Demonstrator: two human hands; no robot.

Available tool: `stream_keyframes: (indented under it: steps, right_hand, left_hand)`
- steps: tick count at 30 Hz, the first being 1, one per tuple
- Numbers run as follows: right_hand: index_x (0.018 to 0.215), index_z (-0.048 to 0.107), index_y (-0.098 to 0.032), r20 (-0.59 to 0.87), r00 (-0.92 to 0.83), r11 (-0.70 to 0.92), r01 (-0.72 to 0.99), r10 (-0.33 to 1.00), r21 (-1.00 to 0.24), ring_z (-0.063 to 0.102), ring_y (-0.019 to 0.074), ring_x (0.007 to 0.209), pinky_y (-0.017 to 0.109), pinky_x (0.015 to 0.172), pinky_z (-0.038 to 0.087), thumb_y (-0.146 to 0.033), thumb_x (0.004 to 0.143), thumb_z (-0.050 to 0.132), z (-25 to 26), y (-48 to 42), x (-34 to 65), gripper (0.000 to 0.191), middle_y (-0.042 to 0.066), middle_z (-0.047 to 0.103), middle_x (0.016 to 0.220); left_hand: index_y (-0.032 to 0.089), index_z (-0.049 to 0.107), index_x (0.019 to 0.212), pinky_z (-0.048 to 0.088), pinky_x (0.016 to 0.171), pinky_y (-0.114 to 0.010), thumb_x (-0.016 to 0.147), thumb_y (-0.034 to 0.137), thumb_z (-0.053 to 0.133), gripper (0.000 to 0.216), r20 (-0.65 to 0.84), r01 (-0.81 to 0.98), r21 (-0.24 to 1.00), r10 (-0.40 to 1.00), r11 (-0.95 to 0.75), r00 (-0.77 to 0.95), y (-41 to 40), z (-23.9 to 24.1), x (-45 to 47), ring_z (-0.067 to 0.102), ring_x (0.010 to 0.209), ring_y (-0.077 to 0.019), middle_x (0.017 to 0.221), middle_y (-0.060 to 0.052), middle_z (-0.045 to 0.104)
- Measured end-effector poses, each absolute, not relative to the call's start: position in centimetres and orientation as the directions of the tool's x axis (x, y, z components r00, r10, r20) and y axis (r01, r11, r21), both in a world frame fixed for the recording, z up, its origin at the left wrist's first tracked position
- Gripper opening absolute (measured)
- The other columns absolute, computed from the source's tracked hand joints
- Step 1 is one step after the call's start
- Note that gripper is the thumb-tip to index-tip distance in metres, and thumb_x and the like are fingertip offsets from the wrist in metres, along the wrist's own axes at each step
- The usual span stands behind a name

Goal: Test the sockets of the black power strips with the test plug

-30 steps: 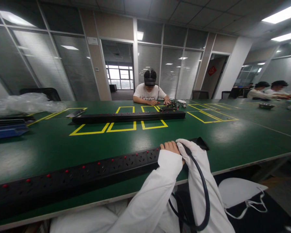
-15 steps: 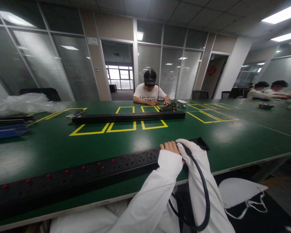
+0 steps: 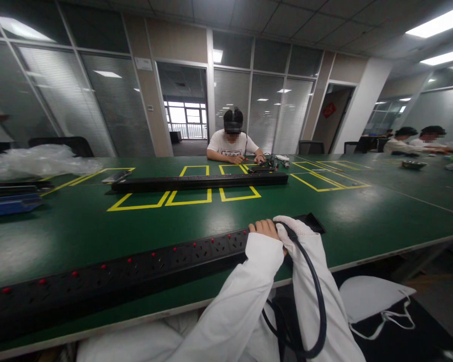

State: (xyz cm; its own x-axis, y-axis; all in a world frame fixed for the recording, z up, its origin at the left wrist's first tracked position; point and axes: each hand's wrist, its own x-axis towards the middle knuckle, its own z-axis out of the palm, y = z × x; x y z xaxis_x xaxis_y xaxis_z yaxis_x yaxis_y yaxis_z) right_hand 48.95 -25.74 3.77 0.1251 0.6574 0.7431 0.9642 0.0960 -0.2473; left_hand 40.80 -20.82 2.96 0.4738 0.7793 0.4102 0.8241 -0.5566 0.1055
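A long black power strip [image 3: 147, 269], with a row of sockets and small red buttons, lies slantwise along the near side of the table. My bare left hand [image 3: 265, 229] is closed over it near its right end, fingers bent across the top. Right beside it, my white-gloved right hand [image 3: 289, 226] is closed around the thick black cable [image 3: 317, 289] where it meets the strip's end. The cable loops down over my right sleeve towards my lap. My hands hide that end of the strip, and my right fingertips are partly out of sight.
Farther back on the green table [image 3: 362, 216], a second black power strip [image 3: 200, 182] crosses yellow tape outlines. Plastic wrap [image 3: 45, 161] and a blue tray [image 3: 13, 203] sit left. A person [image 3: 232, 143] works opposite. A white mask [image 3: 373, 296] lies below the table edge at right.
My hands, the strip and the cable stay in place. At the far left edge, part of a person in light clothing has come into view.
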Motion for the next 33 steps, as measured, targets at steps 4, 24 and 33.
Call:
stream_keyframes:
  steps: [4, 24, 33]
  right_hand:
    - [0.109, 0.057, -0.019, 0.728, 0.142, 0.092, 0.958, 0.671, -0.272, 0.057, 0.0105, 0.09, 0.029, 0.081, 0.048, -0.041, 0.089, 0.043, 3.53, -25.73, 48.98, 0.033, 0.005, 0.059, 0.105]
    - [0.107, 0.057, -0.019, 0.714, 0.178, 0.074, 0.949, 0.677, -0.307, 0.056, 0.0096, 0.087, 0.027, 0.077, 0.049, -0.039, 0.089, 0.044, 3.33, -25.36, 49.05, 0.03, 0.004, 0.059, 0.104]
    - [0.107, 0.057, -0.019, 0.718, 0.167, 0.072, 0.954, 0.676, -0.29, 0.057, 0.01, 0.088, 0.028, 0.078, 0.048, -0.039, 0.089, 0.044, 3.25, -25.49, 49.15, 0.03, 0.004, 0.059, 0.104]
  left_hand:
    - [0.002, 0.045, 0.119, 0.032, 0.08, -0.046, 0.069, 0.04, 0.057, 0.065, 0.408, 0.825, 0.111, 0.782, -0.555, 0.471, -20.83, 2.97, 40.82, 0.048, 0.089, -0.0301, 0.104, -0.02, 0.055]
    - [0.003, 0.047, 0.117, 0.032, 0.08, -0.046, 0.068, 0.042, 0.057, 0.063, 0.405, 0.828, 0.116, 0.787, -0.548, 0.465, -20.59, 2.74, 41.0, 0.048, 0.088, -0.0298, 0.102, -0.019, 0.056]
    - [0.001, 0.046, 0.119, 0.032, 0.081, -0.045, 0.066, 0.042, 0.059, 0.068, 0.395, 0.83, 0.113, 0.791, -0.546, 0.467, -20.72, 2.96, 40.9, 0.049, 0.089, -0.0294, 0.104, -0.019, 0.055]
